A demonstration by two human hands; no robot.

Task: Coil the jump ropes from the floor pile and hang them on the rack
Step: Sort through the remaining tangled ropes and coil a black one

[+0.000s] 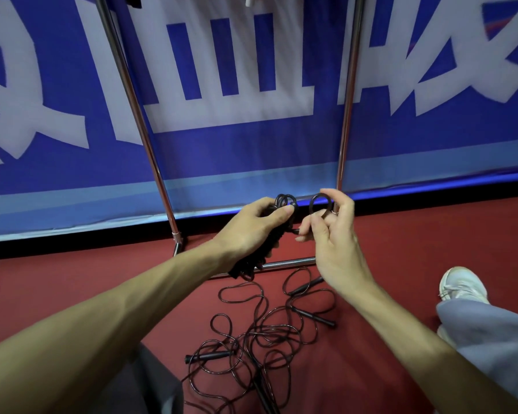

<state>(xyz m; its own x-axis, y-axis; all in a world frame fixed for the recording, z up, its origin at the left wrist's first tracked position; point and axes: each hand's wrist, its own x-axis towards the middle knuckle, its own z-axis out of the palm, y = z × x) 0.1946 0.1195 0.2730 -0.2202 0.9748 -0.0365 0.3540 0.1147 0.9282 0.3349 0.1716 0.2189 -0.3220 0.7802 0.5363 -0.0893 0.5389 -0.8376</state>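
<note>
My left hand [251, 225] grips a coiled black jump rope [283, 203]; loops stick out above my thumb and the bundle hangs below my palm. My right hand [331, 234] pinches a free loop of the same rope [319, 201] between thumb and fingers, just right of the coil. On the red floor below lies a loose pile of black jump ropes [263, 333] with several black handles. The metal rack [138, 115] stands right behind my hands, its two chrome posts rising out of view and its base bar on the floor.
A blue banner wall with large white characters [251, 144] stands behind the rack. My white shoe [461, 285] and grey trouser leg [491, 333] are at the right. Something dark and something white hang at the top edge, near the rack's upper part.
</note>
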